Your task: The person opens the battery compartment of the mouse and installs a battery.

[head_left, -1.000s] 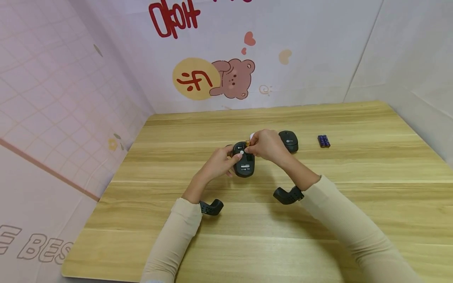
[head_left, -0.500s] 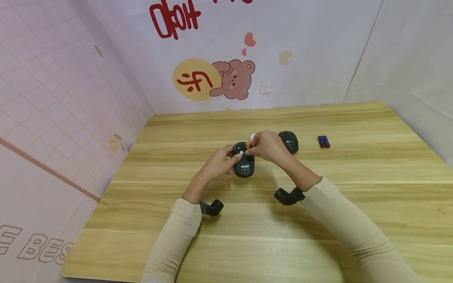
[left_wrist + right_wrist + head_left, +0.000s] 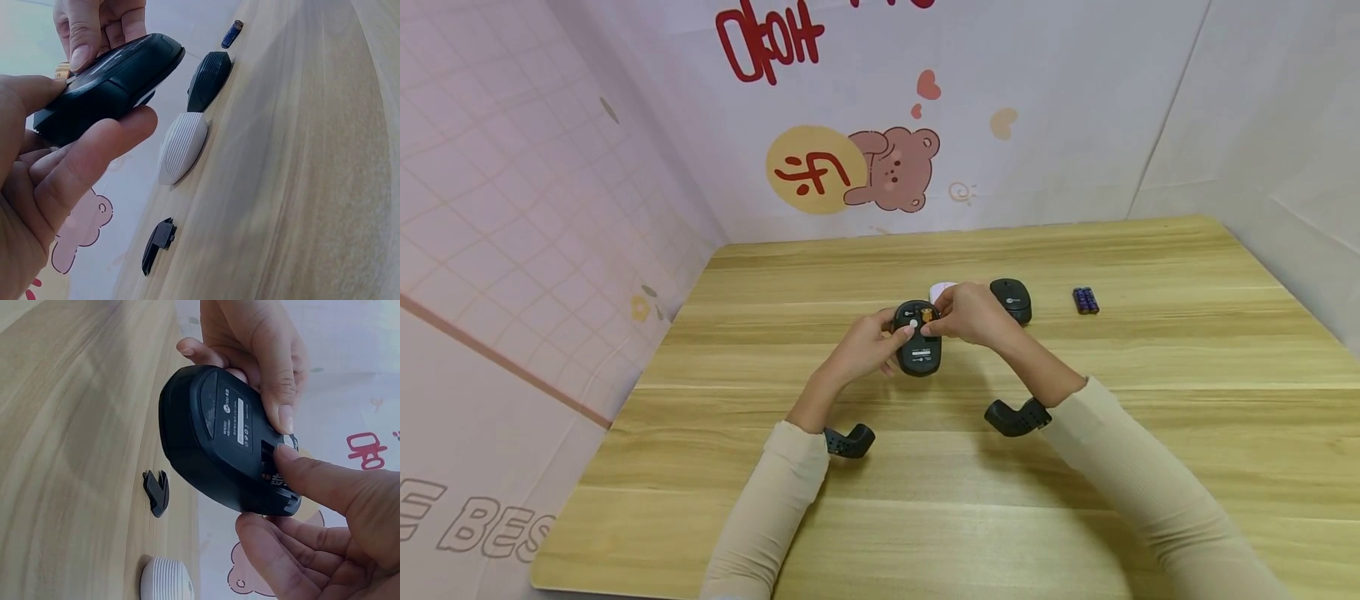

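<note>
A black computer mouse (image 3: 919, 360) is held underside up, clear of the table, in my left hand (image 3: 867, 344), the thumb lying across its base and the fingers around its side. The battery compartment (image 3: 269, 453) in the base is uncovered. Thumb and fingers of my right hand (image 3: 973, 313) pinch an orange-and-black battery (image 3: 927, 314) at this compartment. In the right wrist view the right thumb presses on the battery, which lies largely inside the slot and is partly hidden by the thumb. A loose black battery cover (image 3: 156, 492) lies on the table beneath.
Behind my right hand are a white mouse (image 3: 184, 148) with a ribbed side and a second black mouse (image 3: 1011, 300). Farther right, small purple batteries (image 3: 1086, 300) lie side by side on the wooden table (image 3: 925, 533). A printed wall cloth (image 3: 1037, 167) hangs at the back.
The battery has come down from the mouse's upper edge over the compartment and lies lower against it. My right hand has shifted slightly right and down; my left hand keeps its place.
</note>
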Tool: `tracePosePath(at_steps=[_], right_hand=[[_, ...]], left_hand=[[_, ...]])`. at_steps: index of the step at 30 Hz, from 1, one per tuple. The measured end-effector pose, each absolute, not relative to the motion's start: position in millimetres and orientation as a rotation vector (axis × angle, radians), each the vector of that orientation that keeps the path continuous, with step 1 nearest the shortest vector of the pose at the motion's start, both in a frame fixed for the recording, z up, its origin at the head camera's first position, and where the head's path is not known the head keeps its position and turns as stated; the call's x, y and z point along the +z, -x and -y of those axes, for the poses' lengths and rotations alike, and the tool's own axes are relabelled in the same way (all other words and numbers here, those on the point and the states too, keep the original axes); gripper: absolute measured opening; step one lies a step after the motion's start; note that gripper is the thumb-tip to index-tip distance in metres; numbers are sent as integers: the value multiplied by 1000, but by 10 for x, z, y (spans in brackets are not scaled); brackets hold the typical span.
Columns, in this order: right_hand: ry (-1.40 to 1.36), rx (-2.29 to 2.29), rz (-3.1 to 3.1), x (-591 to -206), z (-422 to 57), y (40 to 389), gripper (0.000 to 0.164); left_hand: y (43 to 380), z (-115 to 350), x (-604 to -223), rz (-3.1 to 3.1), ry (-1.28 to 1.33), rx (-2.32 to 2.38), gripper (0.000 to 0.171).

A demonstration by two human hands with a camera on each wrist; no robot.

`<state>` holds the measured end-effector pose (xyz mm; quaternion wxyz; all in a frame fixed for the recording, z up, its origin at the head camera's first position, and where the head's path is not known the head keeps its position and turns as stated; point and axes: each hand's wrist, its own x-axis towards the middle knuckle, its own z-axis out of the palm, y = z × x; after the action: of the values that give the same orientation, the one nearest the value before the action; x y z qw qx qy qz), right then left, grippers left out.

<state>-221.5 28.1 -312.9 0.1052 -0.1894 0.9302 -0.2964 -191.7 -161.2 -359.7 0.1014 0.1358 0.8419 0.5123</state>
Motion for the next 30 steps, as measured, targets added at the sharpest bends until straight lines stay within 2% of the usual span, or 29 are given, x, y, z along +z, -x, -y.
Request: tracePosePath(at_steps=[15,22,30], right_hand=[[476,-1243,-2378,-3286,-381,2289,53],[459,-1486,-2194,-3317,-360,2275,48],[480,-1519,-2151,-3318,-348,2271,43]], left_hand=[[1925,1612,-3617,-2495,-399,1516,44],[1921,1606,-3587,-2486,-393,1553,41],[1918,1610,-3590,-2475,-396,1579,40]])
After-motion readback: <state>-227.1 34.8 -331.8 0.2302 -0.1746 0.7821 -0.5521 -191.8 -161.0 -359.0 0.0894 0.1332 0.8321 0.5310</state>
